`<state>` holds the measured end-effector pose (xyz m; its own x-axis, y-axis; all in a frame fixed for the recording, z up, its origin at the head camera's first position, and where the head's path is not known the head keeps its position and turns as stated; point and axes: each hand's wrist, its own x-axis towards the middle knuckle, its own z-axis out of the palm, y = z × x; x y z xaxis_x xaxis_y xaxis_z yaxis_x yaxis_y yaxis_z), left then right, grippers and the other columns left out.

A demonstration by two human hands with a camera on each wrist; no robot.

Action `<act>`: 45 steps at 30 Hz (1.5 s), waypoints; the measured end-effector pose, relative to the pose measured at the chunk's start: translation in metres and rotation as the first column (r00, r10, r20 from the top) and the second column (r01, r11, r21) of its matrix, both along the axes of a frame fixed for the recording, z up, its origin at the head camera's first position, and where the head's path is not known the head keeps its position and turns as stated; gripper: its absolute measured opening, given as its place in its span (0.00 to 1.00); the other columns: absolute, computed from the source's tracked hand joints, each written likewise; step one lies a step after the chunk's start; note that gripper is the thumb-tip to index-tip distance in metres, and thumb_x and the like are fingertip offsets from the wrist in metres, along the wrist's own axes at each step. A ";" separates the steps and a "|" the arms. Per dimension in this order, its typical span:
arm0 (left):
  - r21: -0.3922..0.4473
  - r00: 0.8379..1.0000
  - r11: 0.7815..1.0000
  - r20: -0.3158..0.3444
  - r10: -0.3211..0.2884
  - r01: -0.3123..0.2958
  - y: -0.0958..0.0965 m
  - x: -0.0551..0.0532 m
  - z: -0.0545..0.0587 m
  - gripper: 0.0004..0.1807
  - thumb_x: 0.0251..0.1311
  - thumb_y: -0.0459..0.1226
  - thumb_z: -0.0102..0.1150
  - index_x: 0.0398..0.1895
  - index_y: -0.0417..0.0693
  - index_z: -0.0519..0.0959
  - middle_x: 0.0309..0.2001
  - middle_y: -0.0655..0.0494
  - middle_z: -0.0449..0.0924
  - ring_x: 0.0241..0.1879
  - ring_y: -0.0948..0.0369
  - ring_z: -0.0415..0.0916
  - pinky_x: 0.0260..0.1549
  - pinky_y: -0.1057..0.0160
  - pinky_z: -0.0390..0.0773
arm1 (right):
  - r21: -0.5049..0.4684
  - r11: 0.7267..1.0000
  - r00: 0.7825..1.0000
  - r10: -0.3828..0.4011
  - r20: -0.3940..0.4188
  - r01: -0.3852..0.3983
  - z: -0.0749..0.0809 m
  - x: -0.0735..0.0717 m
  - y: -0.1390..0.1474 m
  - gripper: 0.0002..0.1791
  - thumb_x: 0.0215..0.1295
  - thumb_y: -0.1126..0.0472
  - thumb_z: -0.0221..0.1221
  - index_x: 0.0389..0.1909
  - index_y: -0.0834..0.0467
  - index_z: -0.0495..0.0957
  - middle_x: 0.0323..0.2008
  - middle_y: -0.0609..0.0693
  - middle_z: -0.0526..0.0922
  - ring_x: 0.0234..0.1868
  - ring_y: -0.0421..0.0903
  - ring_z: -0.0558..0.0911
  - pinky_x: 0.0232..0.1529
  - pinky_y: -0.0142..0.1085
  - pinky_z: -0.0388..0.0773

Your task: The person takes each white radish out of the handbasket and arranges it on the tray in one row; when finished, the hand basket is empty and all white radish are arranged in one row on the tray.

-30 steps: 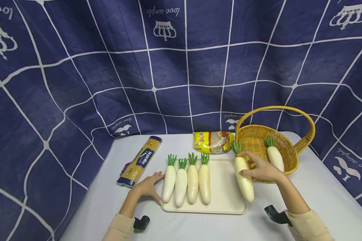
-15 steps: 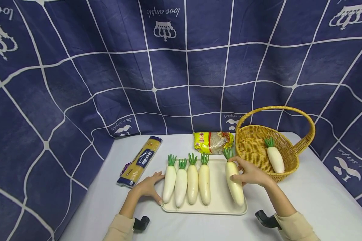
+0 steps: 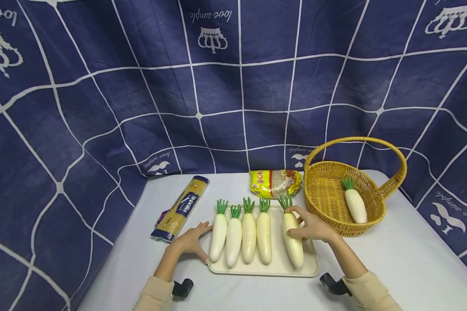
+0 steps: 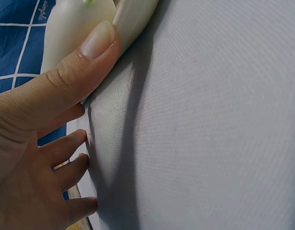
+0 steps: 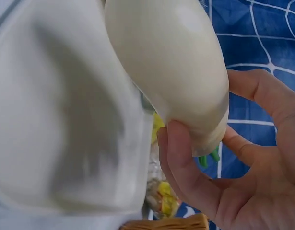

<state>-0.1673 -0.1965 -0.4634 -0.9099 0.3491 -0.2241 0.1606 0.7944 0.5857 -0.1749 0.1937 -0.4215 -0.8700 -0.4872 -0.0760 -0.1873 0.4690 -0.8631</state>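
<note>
My right hand (image 3: 315, 226) grips a white radish (image 3: 292, 242) with green leaf stubs, thumb and fingers around its upper part. It is over the right side of a cream tray (image 3: 277, 261); in the right wrist view a gap shows between the radish (image 5: 171, 62) and the tray (image 5: 65, 120). Several more white radishes (image 3: 249, 237) lie side by side on the tray's left half, leaves pointing away from me. At the tray's left edge, my left hand (image 3: 192, 242) has its fingers spread. Its thumb (image 4: 97, 45) touches the tray's corner, close to a radish tip.
A wicker basket (image 3: 323, 203) with a tall handle stands at the right and contains one white radish (image 3: 356, 205). A yellow printed bag (image 3: 276, 183) lies behind the tray. Left of the tray is a long pasta packet (image 3: 180, 207). A blue curtain (image 3: 218, 95) hangs behind the table.
My right hand has carried the radish leftward, from beside the basket and the tray's right edge to over the tray. My left hand stays in place.
</note>
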 end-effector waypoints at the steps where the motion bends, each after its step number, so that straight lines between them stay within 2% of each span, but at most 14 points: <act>1: 0.001 1.000 1.000 -0.003 -0.003 0.003 0.000 0.000 0.000 0.58 0.17 0.39 0.82 0.65 0.40 0.67 0.68 0.36 0.58 0.67 0.35 0.50 0.62 0.32 0.52 | -0.003 1.000 1.000 -0.002 0.000 0.002 -0.002 0.000 -0.001 0.34 0.52 0.62 0.65 0.60 0.62 0.63 0.37 0.63 0.71 0.24 0.45 0.76 0.22 0.45 0.82; 7: 0.002 1.000 1.000 -0.018 -0.024 0.024 -0.001 -0.003 -0.002 0.58 0.17 0.39 0.82 0.64 0.39 0.67 0.67 0.34 0.59 0.67 0.35 0.51 0.63 0.33 0.51 | 0.008 1.000 1.000 0.004 0.006 -0.004 -0.011 -0.004 -0.008 0.34 0.52 0.62 0.65 0.59 0.64 0.63 0.36 0.62 0.71 0.27 0.46 0.76 0.22 0.46 0.82; 17: -0.006 1.000 1.000 -0.014 -0.021 0.021 0.000 -0.003 -0.001 0.58 0.17 0.39 0.82 0.64 0.40 0.67 0.67 0.35 0.59 0.67 0.35 0.51 0.62 0.33 0.53 | 0.026 0.999 0.999 0.032 0.017 -0.032 -0.026 -0.007 -0.017 0.35 0.53 0.61 0.65 0.60 0.65 0.62 0.31 0.58 0.72 0.25 0.45 0.76 0.22 0.42 0.82; 24: -0.013 1.000 1.000 -0.016 -0.014 0.013 0.001 -0.004 -0.001 0.58 0.17 0.40 0.82 0.65 0.40 0.67 0.68 0.35 0.59 0.67 0.36 0.52 0.62 0.34 0.54 | 0.035 0.999 0.999 0.026 0.031 -0.027 -0.031 -0.008 -0.022 0.34 0.56 0.60 0.65 0.60 0.65 0.62 0.27 0.56 0.73 0.21 0.45 0.77 0.22 0.42 0.82; 32: -0.023 1.000 1.000 -0.011 -0.001 0.000 0.002 -0.004 -0.003 0.58 0.16 0.40 0.83 0.64 0.41 0.68 0.68 0.36 0.59 0.67 0.36 0.52 0.62 0.33 0.54 | 0.033 0.999 0.997 -0.005 0.082 0.003 -0.030 -0.005 -0.024 0.33 0.56 0.61 0.64 0.61 0.64 0.63 0.32 0.59 0.74 0.23 0.47 0.81 0.27 0.42 0.84; 37: -0.018 1.000 1.000 -0.015 -0.002 0.001 0.001 -0.003 -0.003 0.58 0.16 0.40 0.82 0.64 0.41 0.68 0.68 0.36 0.59 0.67 0.36 0.52 0.62 0.33 0.53 | 0.022 1.000 0.993 0.014 0.116 -0.017 -0.028 -0.006 -0.020 0.36 0.58 0.58 0.63 0.65 0.65 0.60 0.38 0.62 0.74 0.27 0.48 0.83 0.32 0.43 0.84; 41: -0.013 1.000 1.000 -0.013 -0.004 0.003 0.000 -0.002 -0.003 0.58 0.17 0.40 0.82 0.64 0.41 0.68 0.68 0.36 0.59 0.67 0.36 0.52 0.62 0.33 0.53 | 0.018 0.999 0.994 0.044 0.097 -0.046 -0.025 -0.006 -0.013 0.36 0.59 0.59 0.62 0.65 0.67 0.59 0.39 0.63 0.74 0.29 0.50 0.82 0.32 0.44 0.84; 45: -0.008 1.000 1.000 -0.010 -0.006 0.006 0.000 -0.002 -0.002 0.58 0.17 0.40 0.82 0.64 0.41 0.67 0.68 0.36 0.59 0.67 0.36 0.52 0.62 0.33 0.53 | 0.018 0.999 0.998 0.038 0.056 -0.039 -0.015 -0.006 -0.001 0.35 0.60 0.59 0.62 0.63 0.70 0.60 0.40 0.64 0.75 0.29 0.54 0.82 0.30 0.44 0.84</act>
